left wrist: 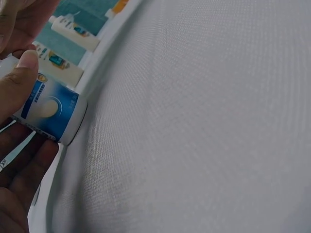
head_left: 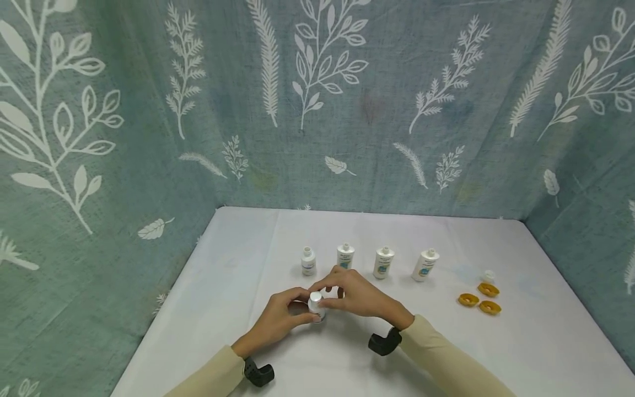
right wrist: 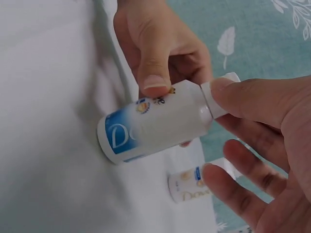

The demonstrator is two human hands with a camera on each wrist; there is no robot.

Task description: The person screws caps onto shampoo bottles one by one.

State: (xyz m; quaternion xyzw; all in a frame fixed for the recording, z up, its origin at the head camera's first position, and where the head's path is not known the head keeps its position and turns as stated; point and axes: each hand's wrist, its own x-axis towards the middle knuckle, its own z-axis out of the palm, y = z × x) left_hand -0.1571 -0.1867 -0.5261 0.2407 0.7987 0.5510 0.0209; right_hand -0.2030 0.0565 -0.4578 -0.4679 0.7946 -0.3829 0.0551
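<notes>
A small white and blue lotion bottle (right wrist: pixel 160 126) stands upright on the white table, with a white cap (right wrist: pixel 232 80) on its neck. My left hand (head_left: pixel 280 317) grips the bottle's body from the left, its thumb on the near side of the label. From the right, my right hand (head_left: pixel 354 292) pinches the cap between thumb and forefinger; its other fingers (right wrist: pixel 238 194) are spread loosely. The bottle's label (left wrist: pixel 51 107) is partly hidden behind the left thumb in the left wrist view.
Behind the hands stand a small white bottle (head_left: pixel 308 262) and several taller white bottles (head_left: pixel 383 262). To the right lie three orange rounded pieces (head_left: pixel 468 300) and a small white piece (head_left: pixel 488 275). A leaf-patterned curtain (head_left: pixel 367 154) surrounds the table (head_left: pixel 521 353).
</notes>
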